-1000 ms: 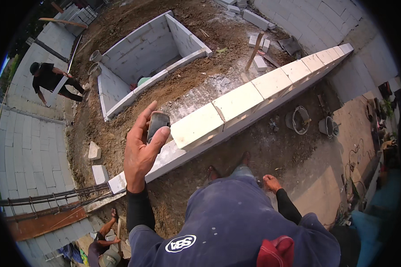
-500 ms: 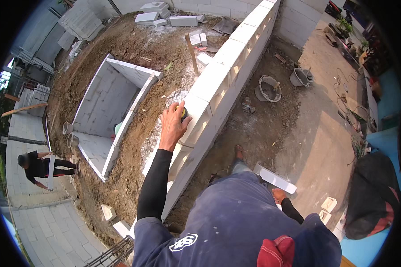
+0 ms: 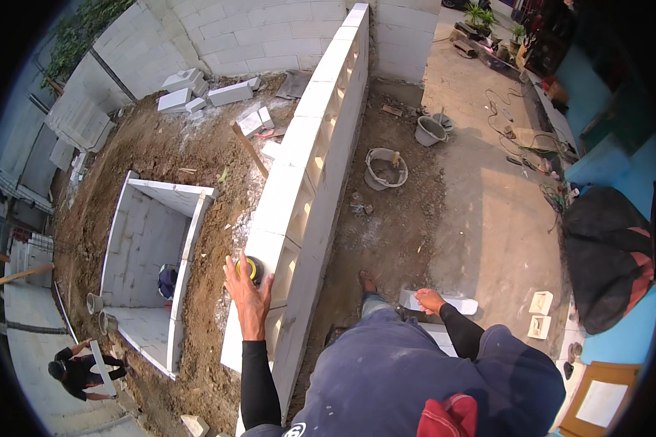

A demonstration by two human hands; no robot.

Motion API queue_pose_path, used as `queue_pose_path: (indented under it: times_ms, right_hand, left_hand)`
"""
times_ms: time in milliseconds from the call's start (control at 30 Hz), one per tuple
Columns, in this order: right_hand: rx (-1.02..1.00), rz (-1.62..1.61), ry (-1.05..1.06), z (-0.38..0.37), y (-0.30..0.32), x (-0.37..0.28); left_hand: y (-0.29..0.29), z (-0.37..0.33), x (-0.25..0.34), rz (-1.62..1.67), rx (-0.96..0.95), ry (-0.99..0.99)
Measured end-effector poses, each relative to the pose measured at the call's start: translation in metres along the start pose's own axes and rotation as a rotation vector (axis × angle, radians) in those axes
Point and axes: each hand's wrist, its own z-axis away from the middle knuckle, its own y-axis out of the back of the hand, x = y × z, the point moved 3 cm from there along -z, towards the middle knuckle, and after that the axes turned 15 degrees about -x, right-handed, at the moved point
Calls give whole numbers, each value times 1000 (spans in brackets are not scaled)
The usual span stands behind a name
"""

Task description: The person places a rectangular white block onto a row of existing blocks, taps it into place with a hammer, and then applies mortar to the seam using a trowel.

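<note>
Since the earlier frames the left hand (image 3: pixel 246 291) had come down from the air, where it held a small dark object, and lay flat on top of the white block wall (image 3: pixel 310 156). Its fingers were spread over a small round yellow-and-black object (image 3: pixel 251 269) resting on the wall's top near its left edge, at the near end of the course. Whether the grip actually closed on that object I could not tell.

Left of the wall lay a wide patch of brown dirt (image 3: pixel 197 156) holding a sunken rectangular pit lined with white blocks (image 3: pixel 147 240). Right of the wall, on the ground, stood a grey bucket (image 3: pixel 385 168) and a smaller one (image 3: pixel 430 130).

Lower down, the right hand (image 3: pixel 430 300) rested, fingers curled loosely, on a loose white block (image 3: pixel 455 304) lying on the ground beside the person's foot.
</note>
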Motion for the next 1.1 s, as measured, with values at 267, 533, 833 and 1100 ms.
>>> queue_pose_path:
  times_ms: [267, 533, 833, 1100]
  right_hand:
    - [-69, 222, -298, 12, 15, 3]
    - [-355, 387, 231, 42, -15, 27]
    - [-623, 180, -13, 54, -13, 18]
    - [-302, -56, -177, 96, 8, -8]
  left_hand:
    - [4, 95, 97, 784, -463, -223]
    - [-78, 167, 47, 1183, -947, 292]
    - [-87, 194, 48, 1408, -991, 440]
    - [-176, 183, 20, 1277, -852, 393]
